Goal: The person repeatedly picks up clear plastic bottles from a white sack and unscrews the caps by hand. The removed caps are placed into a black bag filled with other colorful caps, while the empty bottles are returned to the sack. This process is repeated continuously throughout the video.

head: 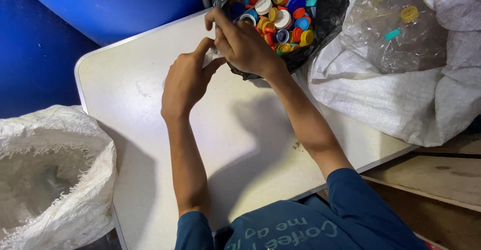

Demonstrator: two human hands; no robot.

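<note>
Both hands, left hand (184,82) and right hand (241,42), pinch a small clear plastic piece (211,57) at the table's (240,130) 12 o'clock edge, beside the black bag (325,14) of coloured bottle caps (278,12); white sack (401,94) of clear bottles at 2 o'clock.

Something small and clear is sitting pinched between the left hand (184,82) and the right hand (240,42), but the fingers are covering most of it, so its kind is staying unclear. The black bag (328,14) of coloured bottle caps (280,14) is running off the far edge, and the right hand is hiding its near-left rim. The white sack (401,99) on the right, with crushed clear bottles (396,34) inside, is getting cut by the far and right edges. The woven sack (75,180) at near left is leaving the frame, its inside blurring into grey. The person's torso is disappearing past the near edge.
</note>
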